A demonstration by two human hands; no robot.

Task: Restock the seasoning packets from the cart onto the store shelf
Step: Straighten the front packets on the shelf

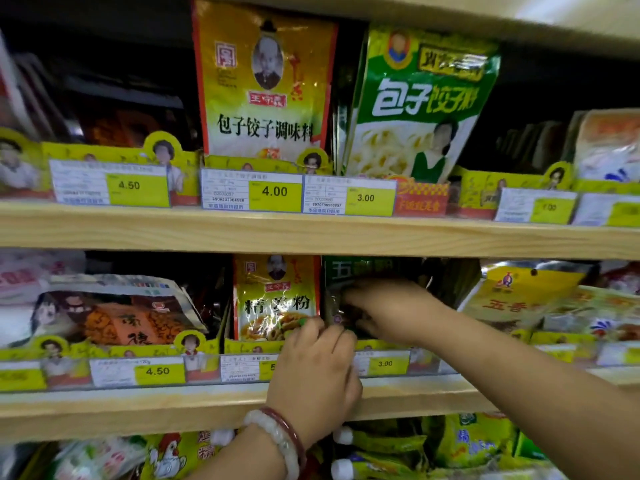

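Yellow packet (265, 81) reading 包子饺子调味料, green packet (420, 102) reading 包子饺子粉, upper shelf price tags 4.50 (129, 185), 4.00 (274, 191), 3.00 (365, 198), lower shelf price tags 4.50 (157, 371), 3.00 (385, 364)

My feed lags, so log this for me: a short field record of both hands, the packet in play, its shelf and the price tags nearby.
left hand: at middle shelf edge, fingers on dark green packet's lower edge
right hand: grips dark green packet
packet slot: middle shelf, right of yellow packet
tag below: 3.00
wrist: bracelets on left
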